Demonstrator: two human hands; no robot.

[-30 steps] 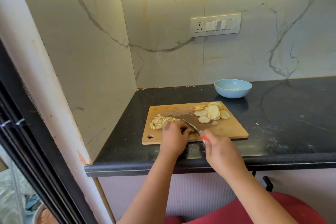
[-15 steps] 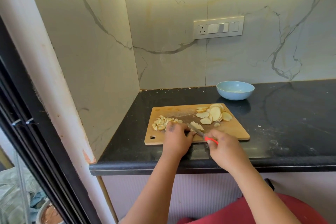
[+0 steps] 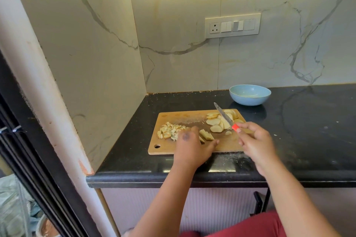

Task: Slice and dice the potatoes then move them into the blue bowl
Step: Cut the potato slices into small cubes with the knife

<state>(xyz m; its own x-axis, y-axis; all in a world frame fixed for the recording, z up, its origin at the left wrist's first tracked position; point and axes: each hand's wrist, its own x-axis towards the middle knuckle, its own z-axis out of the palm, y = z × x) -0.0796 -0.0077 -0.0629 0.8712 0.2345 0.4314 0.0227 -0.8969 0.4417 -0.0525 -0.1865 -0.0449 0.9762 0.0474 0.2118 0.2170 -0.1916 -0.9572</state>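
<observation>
While the head view shows a good share of the cutting done, nothing lies in the blue bowl [image 3: 250,94] as far as its visible inside shows; it stands on the black counter [image 3: 308,131] just beyond the wooden cutting board [image 3: 192,149]. A heap of diced potato [image 3: 169,132] sits at the board's left end, a few cut strips [image 3: 207,135] lie by the left hand [image 3: 189,149], and a pile of uncut potato slices [image 3: 219,122] waits at the right. The left hand rests flat, fingers spread, beside the strips, holding nothing. The right hand [image 3: 256,145] grips the knife [image 3: 224,116] by its red handle, blade raised over the slices. By my judgement, dicing the remaining slices and the whole transfer remain.
</observation>
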